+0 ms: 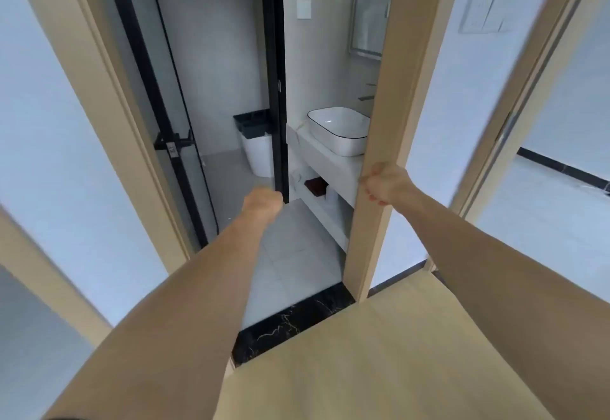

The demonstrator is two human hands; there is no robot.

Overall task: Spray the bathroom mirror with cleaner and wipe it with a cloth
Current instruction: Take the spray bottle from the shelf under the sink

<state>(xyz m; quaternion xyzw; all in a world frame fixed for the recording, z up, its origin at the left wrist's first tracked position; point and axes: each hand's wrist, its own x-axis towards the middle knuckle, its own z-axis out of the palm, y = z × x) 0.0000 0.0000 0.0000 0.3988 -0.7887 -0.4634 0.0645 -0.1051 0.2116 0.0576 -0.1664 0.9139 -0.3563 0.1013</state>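
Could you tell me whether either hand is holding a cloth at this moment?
No, the left hand and right hand carry no cloth.

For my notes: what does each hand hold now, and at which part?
Left hand grips the black door at its edge; right hand grips the beige door frame edge.

I see the bathroom mirror [368,6] high on the right wall above the basin, framed in pale metal, upright, half hidden behind the door frame, its glass showing a blurred reflection.
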